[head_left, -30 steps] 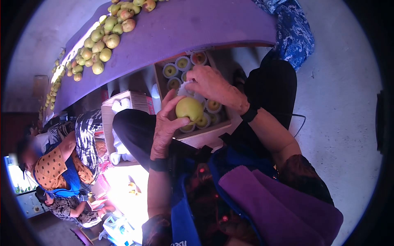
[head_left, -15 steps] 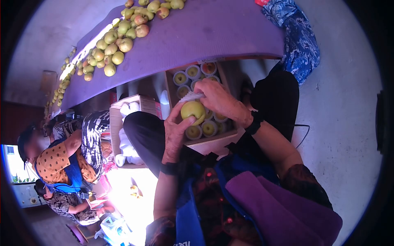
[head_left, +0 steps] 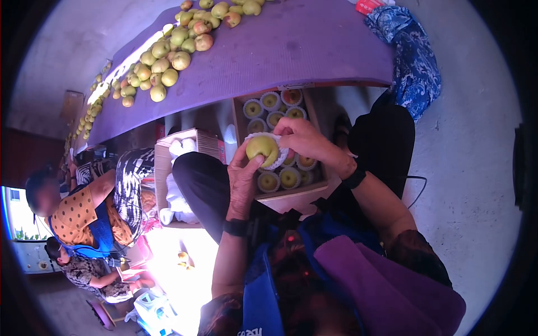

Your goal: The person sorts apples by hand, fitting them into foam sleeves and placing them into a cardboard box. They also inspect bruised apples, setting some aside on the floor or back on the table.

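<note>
A yellow-green apple (head_left: pixel 260 147) sits in my left hand (head_left: pixel 241 182), thumb across its front and fingers curled round the side. A white foam net sleeve (head_left: pixel 282 157) wraps round the back and right side of this apple. My right hand (head_left: pixel 311 143) pinches the sleeve's upper right edge between thumb and fingers. Below both hands, between my knees, stands an open box (head_left: pixel 237 116) with several apples (head_left: pixel 290 178) in foam nets. My hands and the held apple hide the middle of the box.
Loose apples (head_left: pixel 159 70) lie across the purple-covered table (head_left: pixel 302 50). Left of my knee, a cardboard box (head_left: pixel 162 162) holds white foam nets (head_left: pixel 180 193). Blue patterned cloth (head_left: pixel 417 67) hangs at the table's right end. Two people (head_left: pixel 78 215) sit at the left.
The foam sleeve, bunched above the apple before, is now spread round its back and right side. My right hand has moved slightly down and right with the sleeve edge. The whole view shifted a little.
</note>
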A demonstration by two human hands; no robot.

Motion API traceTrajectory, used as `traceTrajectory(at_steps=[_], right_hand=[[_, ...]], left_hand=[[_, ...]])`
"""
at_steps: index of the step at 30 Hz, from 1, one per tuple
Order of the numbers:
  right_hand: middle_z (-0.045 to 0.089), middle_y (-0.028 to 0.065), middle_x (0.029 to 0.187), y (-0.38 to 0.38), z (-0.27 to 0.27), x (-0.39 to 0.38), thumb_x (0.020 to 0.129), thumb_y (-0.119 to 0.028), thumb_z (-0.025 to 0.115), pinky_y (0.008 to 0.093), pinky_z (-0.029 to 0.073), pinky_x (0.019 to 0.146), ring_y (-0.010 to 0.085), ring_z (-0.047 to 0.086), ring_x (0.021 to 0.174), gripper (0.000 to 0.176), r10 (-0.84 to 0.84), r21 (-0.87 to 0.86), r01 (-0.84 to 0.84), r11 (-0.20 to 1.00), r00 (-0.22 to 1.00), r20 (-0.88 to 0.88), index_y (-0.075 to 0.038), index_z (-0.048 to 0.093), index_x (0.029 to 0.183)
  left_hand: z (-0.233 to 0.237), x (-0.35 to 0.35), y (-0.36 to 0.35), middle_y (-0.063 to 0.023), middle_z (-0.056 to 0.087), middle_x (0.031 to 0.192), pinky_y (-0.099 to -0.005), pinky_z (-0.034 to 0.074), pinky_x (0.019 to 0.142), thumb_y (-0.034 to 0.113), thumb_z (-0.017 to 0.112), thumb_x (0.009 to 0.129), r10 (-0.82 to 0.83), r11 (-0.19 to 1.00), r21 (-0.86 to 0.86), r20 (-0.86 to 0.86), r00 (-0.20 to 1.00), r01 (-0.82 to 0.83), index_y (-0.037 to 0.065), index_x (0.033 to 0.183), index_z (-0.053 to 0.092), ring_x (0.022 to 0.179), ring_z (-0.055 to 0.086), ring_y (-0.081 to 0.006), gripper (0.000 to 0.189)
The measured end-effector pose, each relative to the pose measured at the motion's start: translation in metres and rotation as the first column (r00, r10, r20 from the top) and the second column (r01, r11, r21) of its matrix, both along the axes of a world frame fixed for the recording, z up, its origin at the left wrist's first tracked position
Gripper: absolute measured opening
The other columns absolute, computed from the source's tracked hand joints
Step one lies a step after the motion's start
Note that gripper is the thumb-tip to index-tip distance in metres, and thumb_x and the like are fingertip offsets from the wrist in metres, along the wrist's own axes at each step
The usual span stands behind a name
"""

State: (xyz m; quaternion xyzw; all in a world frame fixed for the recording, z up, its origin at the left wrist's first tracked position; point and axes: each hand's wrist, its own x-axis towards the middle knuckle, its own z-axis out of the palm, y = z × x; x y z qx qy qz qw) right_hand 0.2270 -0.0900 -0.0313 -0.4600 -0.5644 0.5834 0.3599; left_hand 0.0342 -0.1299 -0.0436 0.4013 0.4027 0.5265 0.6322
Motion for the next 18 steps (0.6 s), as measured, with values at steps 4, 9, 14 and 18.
traceTrajectory(at_steps=[4,9,14,18], right_hand=[[0.062,0.0111,0.088,0.002,-0.010,-0.003,0.075,-0.013,0.065,0.0276,0.049,0.054,0.0160,0.061,0.065,0.031,-0.027,-0.040,0.024,0.999,0.997,-0.067,0.004,0.057,0.100],[0.055,0.0104,0.110,-0.012,-0.001,-0.008,0.078,-0.014,0.069,0.0269,0.050,0.067,0.0156,0.056,0.094,0.045,0.096,-0.048,-0.105,0.993,0.982,-0.163,-0.003,0.044,0.113],[0.054,0.0105,0.114,-0.018,-0.007,-0.016,0.078,-0.017,0.072,0.0289,0.050,0.075,0.0169,0.055,0.102,0.055,-0.004,-0.159,-0.052,0.986,0.941,-0.337,-0.006,0.040,0.121],[0.053,0.0094,0.115,-0.011,-0.023,-0.021,0.078,-0.015,0.072,0.0300,0.050,0.080,0.0174,0.053,0.106,0.060,0.014,-0.050,-0.034,0.998,0.933,-0.358,-0.005,0.040,0.128]], left_hand=[[-0.006,0.002,0.000,-0.0109,0.058,0.119,-0.0339,0.039,0.101,0.016,0.068,0.082,0.017,1.000,0.020,-0.060,0.998,-0.016,-0.002,0.128,0.051,0.111,0.054,-0.0192,0.052],[-0.006,-0.001,0.000,-0.0104,0.059,0.118,-0.0322,0.040,0.099,0.021,0.066,0.085,0.037,0.999,0.010,-0.037,0.999,-0.037,-0.002,0.127,0.052,0.109,0.055,-0.0182,0.050],[-0.001,-0.003,0.001,-0.0106,0.057,0.120,-0.0316,0.040,0.098,0.026,0.065,0.086,-0.008,0.998,0.066,-0.222,0.975,0.023,-0.001,0.124,0.054,0.111,0.054,-0.0190,0.048],[0.006,-0.005,0.002,-0.0098,0.059,0.117,-0.0310,0.036,0.100,0.030,0.062,0.088,-0.016,0.995,0.088,-0.407,0.913,0.056,-0.003,0.124,0.054,0.110,0.052,-0.0173,0.049]])
